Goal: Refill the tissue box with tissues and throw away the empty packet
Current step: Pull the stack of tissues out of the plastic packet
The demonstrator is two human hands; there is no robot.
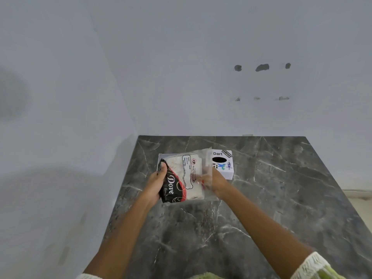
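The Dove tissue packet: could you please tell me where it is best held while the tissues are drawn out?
Probably by the black printed end, from the left, as the left hand now clamps the Dove tissue packet. That end looks closed, while the clear end faces right, where the right hand works at it, beside the white tissue box on the marble counter.

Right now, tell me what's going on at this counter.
A person holds a tissue packet above a dark marble counter with both hands. The left hand grips the packet's black printed end; the right hand is at its clear end, fingers seemingly working inside the plastic. White tissues are still inside the packet. A white tissue box with a dark oval slot on top sits on the counter just behind, partly hidden by the packet. Nothing has gone into the box yet, as far as can be seen.
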